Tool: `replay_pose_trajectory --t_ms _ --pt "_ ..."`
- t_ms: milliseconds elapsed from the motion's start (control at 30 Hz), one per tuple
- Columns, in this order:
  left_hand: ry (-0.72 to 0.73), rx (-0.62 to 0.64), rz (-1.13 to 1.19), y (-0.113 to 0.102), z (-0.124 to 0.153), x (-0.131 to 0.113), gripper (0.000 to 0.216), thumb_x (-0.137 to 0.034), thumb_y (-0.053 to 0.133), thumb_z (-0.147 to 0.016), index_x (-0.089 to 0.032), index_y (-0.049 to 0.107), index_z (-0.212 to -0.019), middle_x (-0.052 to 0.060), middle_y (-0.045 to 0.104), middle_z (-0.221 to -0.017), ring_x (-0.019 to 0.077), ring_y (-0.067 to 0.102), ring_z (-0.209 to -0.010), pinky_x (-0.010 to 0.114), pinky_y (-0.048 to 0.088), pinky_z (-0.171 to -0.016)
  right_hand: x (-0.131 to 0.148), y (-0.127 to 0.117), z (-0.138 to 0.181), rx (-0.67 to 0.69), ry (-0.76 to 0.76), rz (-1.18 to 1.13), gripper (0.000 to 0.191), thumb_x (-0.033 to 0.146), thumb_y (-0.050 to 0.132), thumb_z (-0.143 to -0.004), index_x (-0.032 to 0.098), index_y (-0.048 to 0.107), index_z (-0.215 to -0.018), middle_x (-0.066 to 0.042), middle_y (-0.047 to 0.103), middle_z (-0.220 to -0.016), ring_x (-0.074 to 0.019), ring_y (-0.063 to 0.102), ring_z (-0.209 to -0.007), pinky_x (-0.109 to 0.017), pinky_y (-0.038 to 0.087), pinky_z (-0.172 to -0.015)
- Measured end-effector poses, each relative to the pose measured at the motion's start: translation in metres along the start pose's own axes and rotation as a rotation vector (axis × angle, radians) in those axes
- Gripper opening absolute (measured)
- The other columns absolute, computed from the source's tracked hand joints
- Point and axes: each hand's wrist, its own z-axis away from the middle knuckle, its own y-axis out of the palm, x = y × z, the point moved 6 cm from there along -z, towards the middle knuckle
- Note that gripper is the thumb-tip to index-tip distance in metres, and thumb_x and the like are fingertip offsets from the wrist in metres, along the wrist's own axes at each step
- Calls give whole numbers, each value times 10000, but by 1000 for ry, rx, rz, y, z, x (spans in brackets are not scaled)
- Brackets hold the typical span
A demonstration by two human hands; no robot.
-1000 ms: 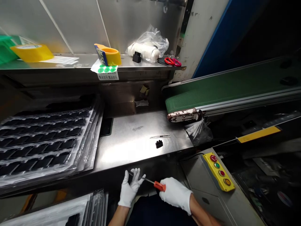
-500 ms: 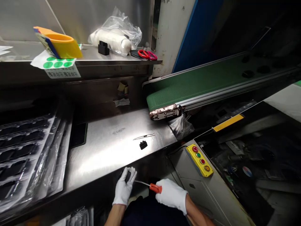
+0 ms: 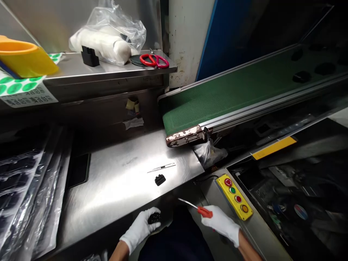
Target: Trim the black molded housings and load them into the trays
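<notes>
**Gloved hands below the table edge, one with a part, one with a screwdriver**

The left hand, in a white glove, is closed around a small black plastic part just under the front edge of the stainless-steel table; the part's exact shape is hard to make out in the shadow there. The right hand, also gloved in white, has its grip closed on the orange handle of a thin-shafted screwdriver, whose metal tip points up and away toward the left hand but stays apart from the part.

Above the left hand, on the table, lies a second small black plastic block, and just beyond it a pair of slim metal tweezers. Right of the right hand sits a yellow control box with red and green buttons. Farther up from both hands a green conveyor belt ends over the table, with red-handled scissors on the shelf above.
</notes>
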Motion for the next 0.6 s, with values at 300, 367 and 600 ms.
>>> replay_pose_trajectory --t_ms 300,367,600 --pt "121 -234 681 -13 50 -83 425 -498 812 -592 -199 625 -829 -15 527 -765 154 441 -692 272 358 -631 -34 12 -107 -545 73 -417 445 410 440 -952 145 428 -1309 -137 527 -1309 -253 579 -1118 -444 507 -905" --pt "131 -332 793 -20 63 -94 491 -511 852 -513 -204 641 -832 -14 535 -750 155 437 -682 274 343 -623 -32 33 -122 -492 156 -433 419 450 458 -945 158 488 -1245 -107 579 -1222 -240 609 -1042 -438 522 -862" --pt "220 -519 938 -43 96 -110 561 -435 914 -423 -183 609 -821 -5 596 -790 125 466 -651 246 332 -586 -10 79 -87 -10 239 -403 555 670 587 -649 135 672 -771 -133 721 -773 -333 703 -848 -422 562 -733"
